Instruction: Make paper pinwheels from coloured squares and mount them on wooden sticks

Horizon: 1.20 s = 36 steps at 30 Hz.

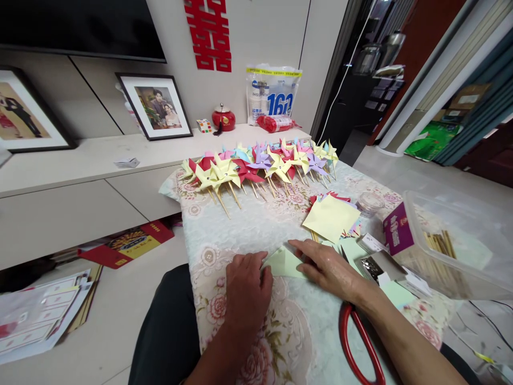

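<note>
A pale green folded paper (284,263) lies on the floral tablecloth (248,224) between my hands. My left hand (247,286) rests curled at the paper's left corner, fingers bent and pressing its edge. My right hand (324,264) lies flat on the paper's right side, fingers stretched out along its upper edge. Just beyond my right hand sits a stack of coloured paper squares (332,216) with a yellow sheet on top. A row of several finished paper pinwheels (260,166) on wooden sticks lies at the far end of the table.
Red-handled scissors (356,347) lie under my right forearm. A clear plastic tub (452,243) with wooden sticks stands at the right, a purple box (397,234) and a small clear jar (369,202) beside it. A low cabinet (80,176) with framed photos is on the left.
</note>
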### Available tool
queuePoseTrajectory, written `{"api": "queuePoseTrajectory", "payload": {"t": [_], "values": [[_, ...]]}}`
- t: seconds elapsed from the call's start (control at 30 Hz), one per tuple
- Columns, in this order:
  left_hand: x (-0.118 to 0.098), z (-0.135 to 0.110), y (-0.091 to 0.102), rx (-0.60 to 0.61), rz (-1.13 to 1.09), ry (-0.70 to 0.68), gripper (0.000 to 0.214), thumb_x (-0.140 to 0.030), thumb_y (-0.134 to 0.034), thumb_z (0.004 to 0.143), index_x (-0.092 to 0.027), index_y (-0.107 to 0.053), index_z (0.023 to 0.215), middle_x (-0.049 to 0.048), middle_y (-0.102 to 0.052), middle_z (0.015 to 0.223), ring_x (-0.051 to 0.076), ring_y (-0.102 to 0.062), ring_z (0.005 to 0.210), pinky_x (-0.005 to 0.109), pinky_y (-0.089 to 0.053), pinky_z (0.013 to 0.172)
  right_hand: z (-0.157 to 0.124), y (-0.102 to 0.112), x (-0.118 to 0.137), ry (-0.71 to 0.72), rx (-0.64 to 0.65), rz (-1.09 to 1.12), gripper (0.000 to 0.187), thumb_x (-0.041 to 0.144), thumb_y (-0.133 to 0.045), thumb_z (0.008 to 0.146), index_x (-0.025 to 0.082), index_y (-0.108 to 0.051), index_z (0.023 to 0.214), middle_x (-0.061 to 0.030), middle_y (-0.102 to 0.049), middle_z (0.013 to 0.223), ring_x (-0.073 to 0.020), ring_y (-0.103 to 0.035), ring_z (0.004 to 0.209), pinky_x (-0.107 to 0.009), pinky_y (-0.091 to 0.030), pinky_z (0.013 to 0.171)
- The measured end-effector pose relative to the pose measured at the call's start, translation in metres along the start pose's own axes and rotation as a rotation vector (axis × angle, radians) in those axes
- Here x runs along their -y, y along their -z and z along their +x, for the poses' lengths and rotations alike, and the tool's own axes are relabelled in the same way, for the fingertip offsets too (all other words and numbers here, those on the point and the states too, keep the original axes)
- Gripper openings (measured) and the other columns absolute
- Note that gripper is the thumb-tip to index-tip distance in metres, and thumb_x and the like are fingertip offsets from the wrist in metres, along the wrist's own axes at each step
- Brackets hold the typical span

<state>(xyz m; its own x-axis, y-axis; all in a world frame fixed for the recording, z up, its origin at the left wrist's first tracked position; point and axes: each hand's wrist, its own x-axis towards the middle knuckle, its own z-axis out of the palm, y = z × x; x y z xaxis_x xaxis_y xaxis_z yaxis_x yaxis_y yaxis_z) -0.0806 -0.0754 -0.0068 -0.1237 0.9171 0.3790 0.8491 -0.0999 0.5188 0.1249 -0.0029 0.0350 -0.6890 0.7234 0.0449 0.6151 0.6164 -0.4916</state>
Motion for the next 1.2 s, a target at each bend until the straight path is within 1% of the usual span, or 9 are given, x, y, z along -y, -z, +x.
{"api": "queuePoseTrajectory", "payload": {"t": [0.13,0.23,0.4,0.47,0.6,0.73,0.9,1.07,1.2], "values": [[-0.004,0.001,0.001,-0.001,0.045,-0.005,0.023,-0.012,-0.057,0.084,-0.017,-0.066,0.105,0.0076,-0.069,0.09,0.029,-0.056,0.089,0.042,-0.041,0.079,-0.001,0.002,0.001,0.012,-0.016,0.017,0.048,0.021,-0.057,0.092,0.02,-0.051,0.139,-0.01,-0.07,0.113,-0.0248,-0.066,0.098,-0.035,-0.052,0.085],[-0.005,0.001,0.0,-0.001,0.07,-0.018,0.024,-0.01,-0.057,0.083,-0.017,-0.066,0.104,0.0081,-0.068,0.094,0.029,-0.055,0.09,0.043,-0.041,0.079,-0.002,0.003,0.001,0.013,-0.034,0.025,0.047,0.02,-0.056,0.092,0.021,-0.051,0.139,-0.0096,-0.07,0.119,-0.0246,-0.067,0.101,-0.034,-0.051,0.086],[-0.002,0.0,0.0,0.023,0.051,-0.041,0.027,-0.009,-0.055,0.083,-0.019,-0.066,0.105,0.0069,-0.067,0.096,0.027,-0.055,0.091,0.042,-0.041,0.079,-0.001,0.003,0.002,0.028,-0.062,0.019,0.044,0.023,-0.056,0.093,0.015,-0.054,0.136,-0.0104,-0.07,0.104,-0.0245,-0.065,0.093,-0.035,-0.05,0.08],[-0.001,-0.001,0.001,0.023,0.028,-0.064,0.032,-0.007,-0.055,0.08,-0.02,-0.065,0.107,0.0069,-0.066,0.1,0.028,-0.055,0.094,0.042,-0.04,0.079,-0.001,0.003,0.002,0.042,-0.085,0.041,0.043,0.022,-0.055,0.093,0.014,-0.054,0.135,-0.0097,-0.069,0.099,-0.0232,-0.064,0.089,-0.034,-0.049,0.078],[-0.006,-0.002,0.006,-0.012,-0.073,-0.175,0.04,-0.005,-0.057,0.074,-0.019,-0.064,0.11,0.0084,-0.064,0.109,0.028,-0.054,0.102,0.044,-0.039,0.087,0.0,0.003,0.003,0.019,-0.074,0.066,0.044,0.016,-0.053,0.091,0.014,-0.055,0.135,-0.0081,-0.07,0.095,-0.0205,-0.063,0.083,-0.031,-0.048,0.076],[-0.01,-0.001,0.008,-0.022,-0.158,-0.233,0.026,-0.012,-0.061,0.08,-0.019,-0.065,0.105,0.006,-0.068,0.1,0.026,-0.056,0.099,0.044,-0.038,0.089,-0.001,0.003,0.003,-0.009,-0.048,0.067,0.045,0.015,-0.053,0.09,0.014,-0.056,0.135,-0.0068,-0.07,0.092,-0.0195,-0.063,0.079,-0.029,-0.046,0.072],[-0.01,0.003,0.003,-0.021,-0.16,-0.188,0.015,-0.014,-0.056,0.089,-0.019,-0.065,0.1,0.0019,-0.07,0.084,0.022,-0.06,0.084,0.041,-0.039,0.082,-0.001,0.003,0.001,-0.044,-0.009,0.085,0.045,0.017,-0.052,0.09,0.015,-0.055,0.135,-0.0034,-0.069,0.083,-0.0182,-0.062,0.074,-0.028,-0.044,0.068],[-0.012,0.009,-0.001,0.07,-0.059,-0.097,0.016,-0.017,-0.06,0.089,-0.018,-0.065,0.104,0.0037,-0.074,0.093,0.025,-0.061,0.087,0.042,-0.042,0.079,0.001,0.003,-0.001,-0.066,-0.036,0.079,0.046,0.02,-0.051,0.093,0.013,-0.051,0.138,-0.0046,-0.07,0.085,-0.0185,-0.062,0.073,-0.028,-0.043,0.068],[-0.014,0.01,-0.002,0.101,-0.006,-0.04,0.018,-0.018,-0.06,0.088,-0.019,-0.065,0.105,0.0043,-0.074,0.096,0.027,-0.061,0.089,0.044,-0.044,0.079,0.0,0.002,-0.001,-0.074,-0.012,0.041,0.048,0.02,-0.052,0.092,0.013,-0.05,0.139,-0.0044,-0.071,0.083,-0.0196,-0.064,0.074,-0.028,-0.044,0.069]]}}
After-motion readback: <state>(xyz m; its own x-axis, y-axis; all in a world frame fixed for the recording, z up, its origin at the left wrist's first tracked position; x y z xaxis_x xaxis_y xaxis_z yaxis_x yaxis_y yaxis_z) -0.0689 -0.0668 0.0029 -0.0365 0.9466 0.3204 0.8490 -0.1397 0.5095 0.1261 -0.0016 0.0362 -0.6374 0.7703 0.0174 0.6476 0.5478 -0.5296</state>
